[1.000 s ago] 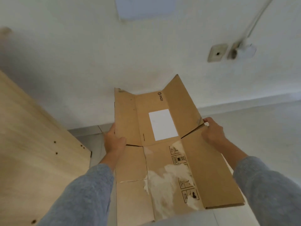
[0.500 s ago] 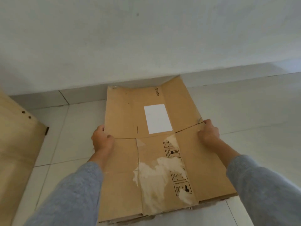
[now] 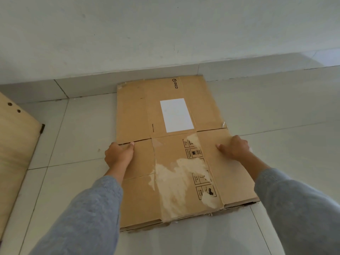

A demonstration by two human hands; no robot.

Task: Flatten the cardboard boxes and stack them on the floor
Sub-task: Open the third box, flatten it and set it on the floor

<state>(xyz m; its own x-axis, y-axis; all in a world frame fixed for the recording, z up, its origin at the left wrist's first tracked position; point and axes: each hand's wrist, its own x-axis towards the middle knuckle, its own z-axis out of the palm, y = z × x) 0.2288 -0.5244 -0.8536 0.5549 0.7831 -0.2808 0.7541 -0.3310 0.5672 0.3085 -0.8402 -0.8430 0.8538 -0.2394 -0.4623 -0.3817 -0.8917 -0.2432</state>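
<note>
A flattened brown cardboard box (image 3: 171,144) with a white label and torn pale patches lies flat on the tiled floor, its far end near the wall. Layered cardboard edges show along its near end. My left hand (image 3: 118,153) grips the box's left edge at a flap slit, thumb on top. My right hand (image 3: 233,150) holds the right edge, with the thumb pressed on the top face and the fingers curled over the side. Grey sleeves cover both forearms.
A light wooden panel (image 3: 16,144) with drilled holes stands at the left. The white wall and its baseboard (image 3: 165,70) run just beyond the box. Pale floor tiles (image 3: 285,126) surround the cardboard on the right and left.
The box was held up tilted in front of the wall. Both hands have lowered it, and it now lies flat on the floor with its flaps level.
</note>
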